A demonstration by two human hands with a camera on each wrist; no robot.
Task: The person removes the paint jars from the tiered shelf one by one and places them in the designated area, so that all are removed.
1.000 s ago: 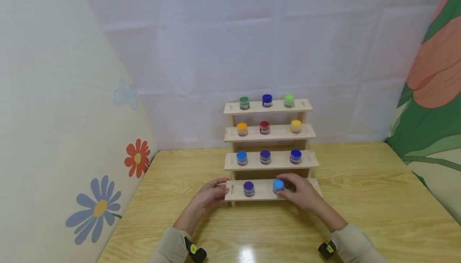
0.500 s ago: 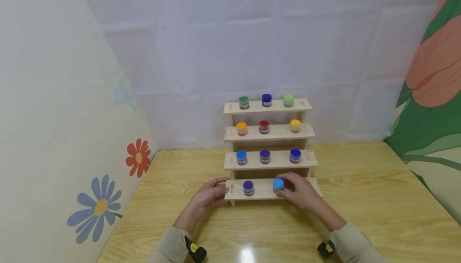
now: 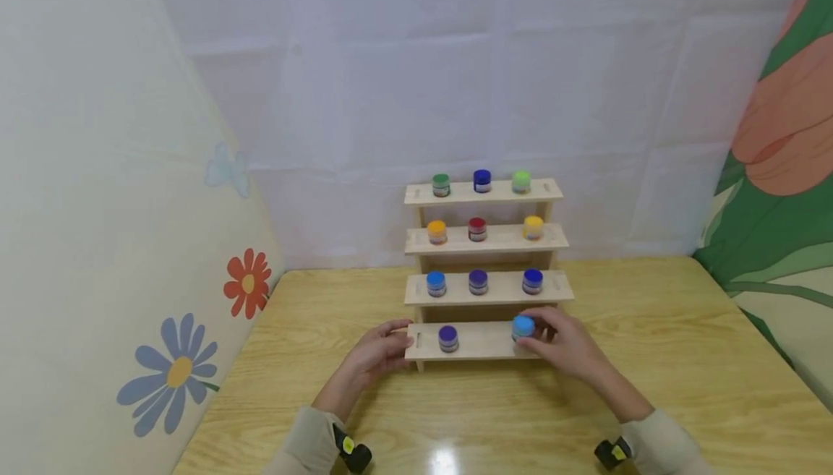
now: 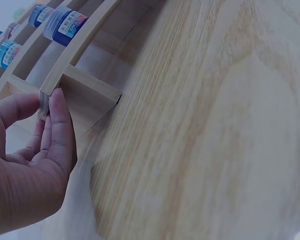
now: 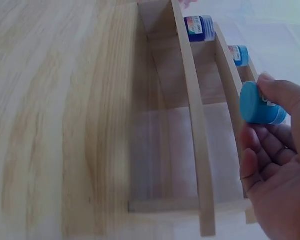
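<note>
On my head feed I see a wood-grain table (image 3: pixel 312 316) with a bright glare (image 3: pixel 445 460) on it. Behind hangs a creased whitish cloth (image 3: pixel 403 77). To my left, a cream panel (image 3: pixel 97 193) shows a blue flower (image 3: pixel 181 371), red flower (image 3: pixel 248 284) and pale-blue butterfly (image 3: pixel 226 170); to my right, a coral flower (image 3: pixel 790 128) above green leaves (image 3: pixel 748 222).

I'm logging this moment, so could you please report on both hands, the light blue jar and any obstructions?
Left hand grips bottom shelf by its end. Right hand holds light blue jar. No obstruction seen; purple jar stands apart, left.
</note>
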